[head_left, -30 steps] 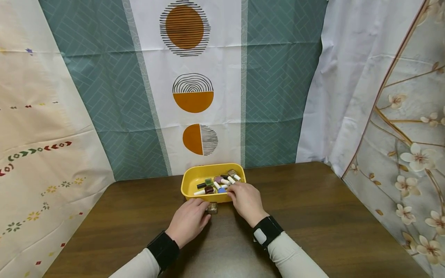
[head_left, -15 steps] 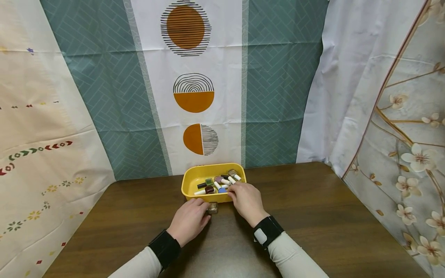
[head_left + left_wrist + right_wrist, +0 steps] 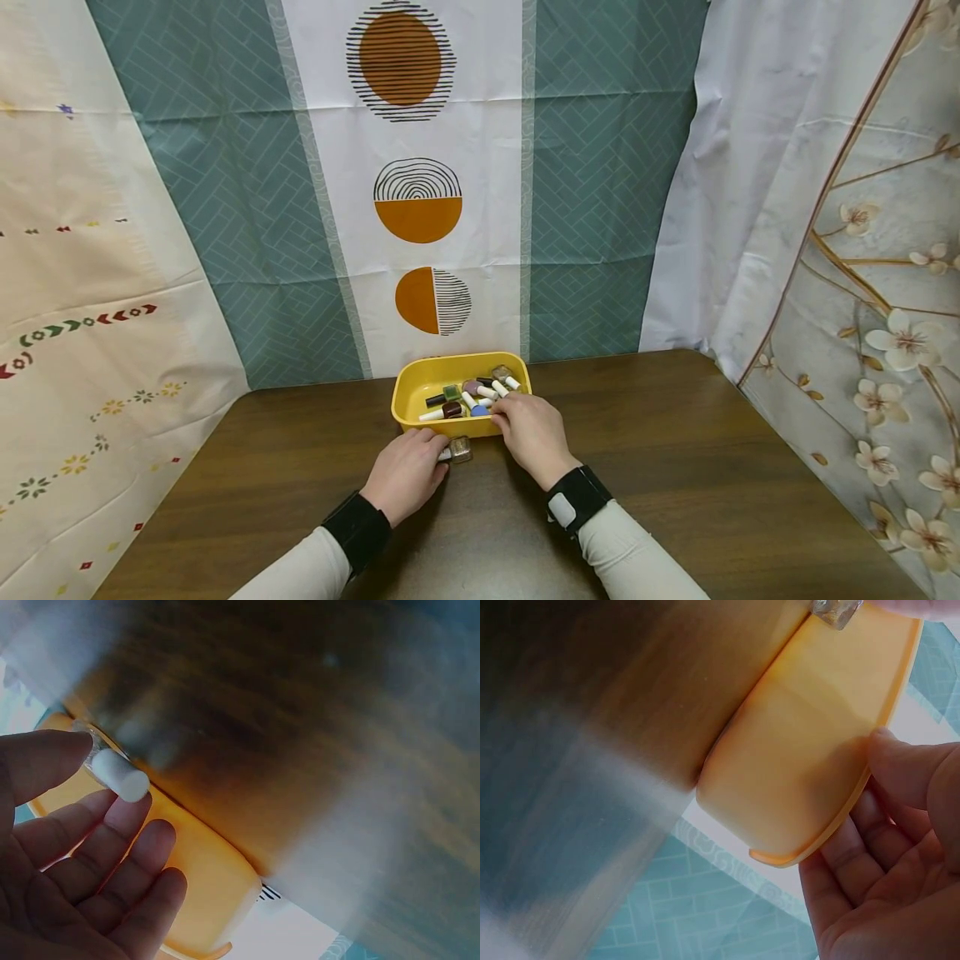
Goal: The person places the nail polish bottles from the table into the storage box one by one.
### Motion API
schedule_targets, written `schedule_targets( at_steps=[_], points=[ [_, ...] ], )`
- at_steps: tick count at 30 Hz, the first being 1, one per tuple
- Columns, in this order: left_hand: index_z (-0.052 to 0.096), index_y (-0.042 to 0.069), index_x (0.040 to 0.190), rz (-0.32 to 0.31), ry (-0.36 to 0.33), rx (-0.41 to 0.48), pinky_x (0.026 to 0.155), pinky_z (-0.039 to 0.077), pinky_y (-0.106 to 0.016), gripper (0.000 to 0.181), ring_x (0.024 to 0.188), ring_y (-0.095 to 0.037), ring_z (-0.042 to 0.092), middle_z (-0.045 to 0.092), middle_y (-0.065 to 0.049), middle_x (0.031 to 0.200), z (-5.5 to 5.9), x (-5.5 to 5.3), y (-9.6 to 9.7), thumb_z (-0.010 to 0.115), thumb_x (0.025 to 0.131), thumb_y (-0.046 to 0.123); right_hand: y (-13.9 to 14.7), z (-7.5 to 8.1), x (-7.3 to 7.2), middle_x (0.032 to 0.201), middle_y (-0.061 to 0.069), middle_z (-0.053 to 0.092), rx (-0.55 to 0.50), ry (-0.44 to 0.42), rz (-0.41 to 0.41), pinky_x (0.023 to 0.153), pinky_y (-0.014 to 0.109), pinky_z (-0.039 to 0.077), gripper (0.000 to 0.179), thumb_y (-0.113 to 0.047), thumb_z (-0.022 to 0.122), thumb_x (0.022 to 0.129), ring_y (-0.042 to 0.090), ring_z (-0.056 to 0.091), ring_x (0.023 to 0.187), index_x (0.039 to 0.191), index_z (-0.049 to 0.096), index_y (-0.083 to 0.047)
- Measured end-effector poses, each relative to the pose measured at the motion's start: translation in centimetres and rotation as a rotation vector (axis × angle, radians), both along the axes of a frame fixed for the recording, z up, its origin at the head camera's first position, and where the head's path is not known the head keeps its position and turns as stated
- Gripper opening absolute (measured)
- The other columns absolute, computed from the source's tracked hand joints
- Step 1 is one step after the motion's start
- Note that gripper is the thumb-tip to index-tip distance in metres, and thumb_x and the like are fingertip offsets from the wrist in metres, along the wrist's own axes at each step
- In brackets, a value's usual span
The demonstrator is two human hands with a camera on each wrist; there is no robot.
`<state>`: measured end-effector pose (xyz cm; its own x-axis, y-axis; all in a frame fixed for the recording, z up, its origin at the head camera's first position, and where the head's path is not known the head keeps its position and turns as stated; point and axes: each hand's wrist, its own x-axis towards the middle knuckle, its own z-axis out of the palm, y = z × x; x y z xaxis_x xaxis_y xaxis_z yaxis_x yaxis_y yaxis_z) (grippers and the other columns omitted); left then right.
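Note:
A small nail polish bottle (image 3: 461,450) with a glittery gold body lies low in front of a yellow plastic bin (image 3: 474,427). My left hand (image 3: 405,477) pinches it near its white cap (image 3: 118,775), with thumb and fingertips on either side in the left wrist view. Whether the bottle touches the table is hard to tell. My right hand (image 3: 536,437) grips the bin's near right rim, thumb on the outside (image 3: 795,742) and fingers curled over the edge. Inside the bin lie several nail polish bottles, among them a dark red one (image 3: 452,410), a green one (image 3: 451,392) and a blue one (image 3: 479,410).
The bin stands at the back edge of a brown wooden table (image 3: 675,467). Behind it hangs a green and white patterned curtain (image 3: 480,317). Floral cloth (image 3: 885,400) hangs along the right side, and a cream patterned cloth (image 3: 112,375) along the left.
My left fingers have drawn back slightly to the left, and the bottle has turned a little, so its white cap now shows. The right hand and the bin have stayed still.

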<state>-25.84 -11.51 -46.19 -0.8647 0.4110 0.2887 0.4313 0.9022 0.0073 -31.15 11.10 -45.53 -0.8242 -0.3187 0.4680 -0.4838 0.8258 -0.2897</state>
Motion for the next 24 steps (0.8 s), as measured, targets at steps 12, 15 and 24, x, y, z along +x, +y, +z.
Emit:
schedule_targets(
  at_steps=[12,15,24],
  points=[
    [0.075,0.011,0.1,0.036,-0.023,0.006,0.081,0.061,-0.039,0.027,0.08,-0.019,0.057,0.065,0.0,0.085,0.01,-0.33,0.2,0.096,0.089,0.026,0.07,0.01,0.0,0.108,0.0,0.08,-0.008,-0.01,0.002,0.091,0.048,0.061,0.01,-0.022,0.084,0.1,0.026,0.075,0.1,0.107,0.085,-0.015],
    [0.076,0.012,0.099,0.037,-0.027,0.007,0.081,0.061,-0.039,0.027,0.079,-0.019,0.056,0.064,0.001,0.084,0.0,-0.35,0.22,0.096,0.089,0.027,0.05,0.01,-0.04,0.108,0.0,0.08,-0.006,-0.014,0.004,0.091,0.048,0.061,0.011,-0.023,0.084,0.1,0.026,0.075,0.1,0.108,0.086,-0.015],
    [0.076,0.012,0.098,0.042,-0.041,0.005,0.078,0.06,-0.037,0.025,0.076,-0.018,0.054,0.063,0.002,0.08,-0.05,-0.45,0.25,0.095,0.09,0.026,0.08,-0.06,-0.09,0.107,0.0,0.08,-0.001,-0.015,0.0,0.09,0.047,0.061,0.011,-0.023,0.085,0.1,0.025,0.075,0.099,0.107,0.086,-0.015]
  ],
)
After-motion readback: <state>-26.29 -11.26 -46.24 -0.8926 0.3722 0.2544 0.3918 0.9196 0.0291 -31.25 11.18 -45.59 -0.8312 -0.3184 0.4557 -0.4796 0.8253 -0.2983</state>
